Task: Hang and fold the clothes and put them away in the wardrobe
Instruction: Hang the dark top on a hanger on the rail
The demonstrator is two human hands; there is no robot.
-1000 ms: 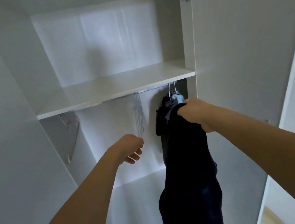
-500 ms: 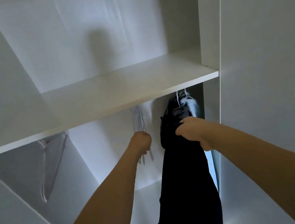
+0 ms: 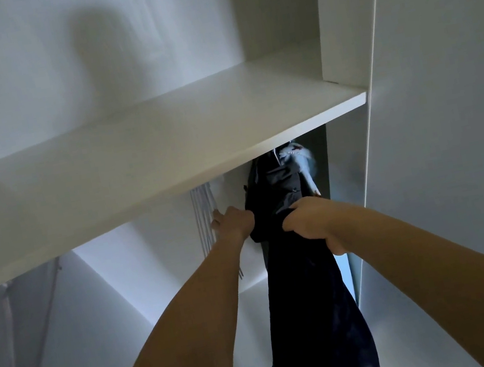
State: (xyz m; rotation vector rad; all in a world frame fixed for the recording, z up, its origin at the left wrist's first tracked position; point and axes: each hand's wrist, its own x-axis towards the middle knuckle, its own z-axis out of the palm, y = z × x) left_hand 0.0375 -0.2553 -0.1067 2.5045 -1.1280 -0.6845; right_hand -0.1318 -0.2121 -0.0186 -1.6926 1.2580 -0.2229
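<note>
The fingers (image 3: 297, 222) of the right hand (image 3: 315, 223) curl round a bunch of the dark garment (image 3: 304, 285), gripping it just below its top. The left hand (image 3: 235, 225) reaches in beside it, against the white hangers (image 3: 205, 219); whether its fingers are spread or closed I cannot tell. The garment hangs inside the wardrobe (image 3: 443, 83), under the shelf (image 3: 165, 158), at the right end, with a paler piece (image 3: 297, 157) just behind its top. Another hanger (image 3: 25, 335) hangs far left.

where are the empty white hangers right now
Head view: the white hangers hang under the shelf, left of the dark garment, at the left hand.
</note>
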